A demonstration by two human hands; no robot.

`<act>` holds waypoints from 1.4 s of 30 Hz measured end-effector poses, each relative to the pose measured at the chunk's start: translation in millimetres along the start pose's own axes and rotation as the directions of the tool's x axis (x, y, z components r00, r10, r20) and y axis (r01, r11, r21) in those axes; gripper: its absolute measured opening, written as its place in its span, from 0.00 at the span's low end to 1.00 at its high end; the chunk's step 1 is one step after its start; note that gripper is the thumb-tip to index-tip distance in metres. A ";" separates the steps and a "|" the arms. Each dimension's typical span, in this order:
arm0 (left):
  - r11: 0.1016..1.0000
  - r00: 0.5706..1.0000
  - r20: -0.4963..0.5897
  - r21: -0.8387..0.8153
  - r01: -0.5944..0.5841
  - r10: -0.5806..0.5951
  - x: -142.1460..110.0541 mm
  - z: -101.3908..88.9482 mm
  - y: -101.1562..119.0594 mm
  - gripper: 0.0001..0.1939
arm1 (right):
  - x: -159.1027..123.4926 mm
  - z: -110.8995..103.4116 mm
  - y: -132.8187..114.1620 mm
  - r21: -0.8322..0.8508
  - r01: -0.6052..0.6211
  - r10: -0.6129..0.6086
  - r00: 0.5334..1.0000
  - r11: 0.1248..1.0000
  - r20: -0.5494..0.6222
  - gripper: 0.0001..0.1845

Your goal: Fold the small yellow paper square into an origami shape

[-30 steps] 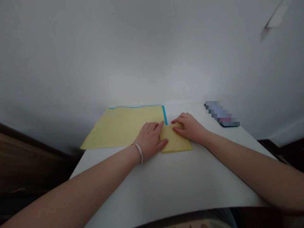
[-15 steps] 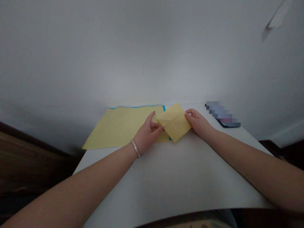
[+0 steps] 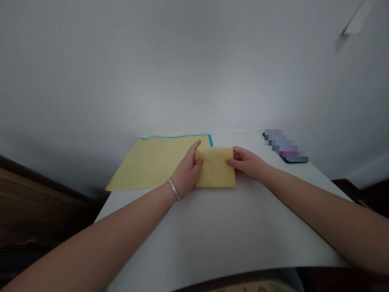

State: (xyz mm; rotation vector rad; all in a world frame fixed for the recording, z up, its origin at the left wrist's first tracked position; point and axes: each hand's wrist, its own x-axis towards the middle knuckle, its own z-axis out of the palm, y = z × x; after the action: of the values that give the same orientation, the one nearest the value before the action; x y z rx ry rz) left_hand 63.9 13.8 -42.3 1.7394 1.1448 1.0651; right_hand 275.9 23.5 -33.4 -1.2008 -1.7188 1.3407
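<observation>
A small square of folded yellow paper point(image 3: 215, 170) is held up between my hands, its edges level and faint diagonal creases on its face. My left hand point(image 3: 190, 164) grips the left edge, thumb in front and the other fingers partly behind. At the right edge, my right hand point(image 3: 245, 161) pinches the paper near its upper corner, thumb on the front. Behind and to the left lies a large yellow sheet point(image 3: 152, 162), with a blue edge point(image 3: 211, 140) showing from under it.
The white table point(image 3: 231, 231) stands against a pale wall point(image 3: 182, 73). Toward the back right lies a phone-like flat object point(image 3: 285, 148), its face blurred out. Brown wood point(image 3: 36, 211) is at the left, beyond the table's side.
The folded paper has turned from a tilted, diamond-like position to level. My right hand has come lower and a little left, with its thumb now on the paper's front.
</observation>
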 end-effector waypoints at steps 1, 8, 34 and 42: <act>0.999 1.000 0.007 0.030 -0.013 0.013 0.4 -0.1 -0.7 0.31 | 0.3 -0.5 0.5 0.003 0.023 -0.023 0.999 1.000 -0.023 0.14; 1.000 0.999 0.047 0.008 -0.016 0.015 -0.2 -1.2 1.2 0.37 | 1.0 -1.8 2.5 -0.052 0.045 -0.052 0.989 0.998 -0.141 0.11; 0.991 0.994 -0.083 0.120 -0.062 0.072 3.4 -6.7 -2.1 0.23 | -0.1 -10.9 7.5 -0.238 0.166 -0.215 0.957 0.957 -0.196 0.17; 0.819 0.782 -0.274 0.324 -0.473 0.560 -1.8 -17.6 15.8 0.04 | -15.7 -5.6 -6.7 -0.374 0.499 -0.620 0.690 0.782 -0.374 0.03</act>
State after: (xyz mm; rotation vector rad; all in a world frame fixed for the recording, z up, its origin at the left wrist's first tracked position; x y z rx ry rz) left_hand 51.7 10.4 -22.2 2.1929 1.0555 1.7004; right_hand 284.9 10.6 -24.6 -0.8994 -1.7006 0.4107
